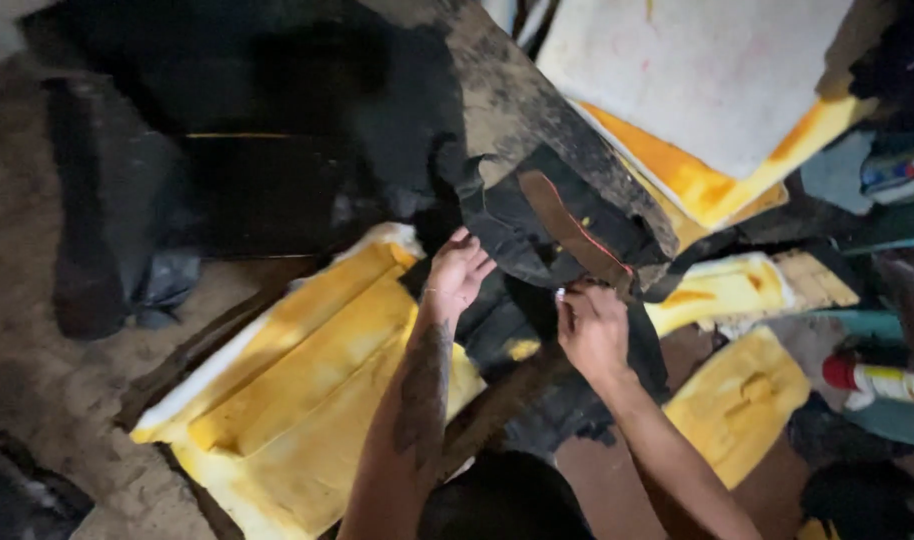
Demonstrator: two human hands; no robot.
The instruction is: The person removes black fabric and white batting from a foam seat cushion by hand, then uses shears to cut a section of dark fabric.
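A dark, worn seat cover [537, 215] with a brown strap hangs in front of me over yellow foam. My left hand [457, 270] grips its black fabric near the lower left edge. My right hand [592, 325] pinches the fabric just below the brown strap [577, 235], with something small and pale at the fingertips; I cannot tell what it is. A large yellow foam seat cushion [297, 380] lies under my left forearm.
A white and orange foam slab [717, 90] leans at the top right. Smaller yellow foam pieces [742, 395] lie to the right. A red-capped spray can [877, 380] lies at the right edge. Black sheeting [257, 130] covers the upper left above a dusty floor [37, 360].
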